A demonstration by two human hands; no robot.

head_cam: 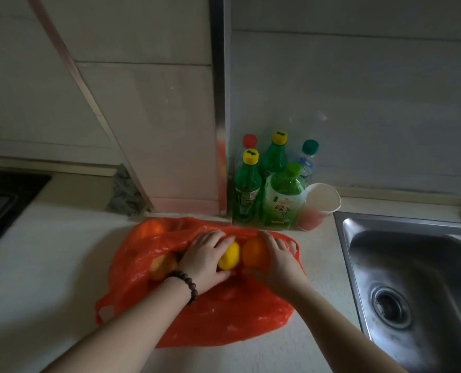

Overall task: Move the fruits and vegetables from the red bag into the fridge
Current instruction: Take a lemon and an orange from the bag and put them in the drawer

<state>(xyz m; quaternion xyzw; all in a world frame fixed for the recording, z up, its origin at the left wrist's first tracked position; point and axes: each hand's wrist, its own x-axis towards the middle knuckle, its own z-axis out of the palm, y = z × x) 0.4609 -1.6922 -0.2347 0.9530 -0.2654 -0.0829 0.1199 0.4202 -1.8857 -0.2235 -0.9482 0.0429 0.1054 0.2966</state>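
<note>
A red plastic bag (210, 313) lies open on the pale counter. Inside it my left hand (206, 261), a bead bracelet on its wrist, is wrapped around a yellow lemon (230, 256). Beside it my right hand (276, 261) grips an orange (253, 254). Another orange-yellow fruit (162, 266) lies in the bag left of my left wrist. A further orange fruit (151, 228) shows through the plastic at the bag's far left. The fridge is not in view.
Several green bottles (274, 184) and a tilted paper cup (319, 205) stand in the corner behind the bag. A steel sink (418, 278) fills the right side. A dark stove (0, 200) sits at the far left. Tiled wall rises behind.
</note>
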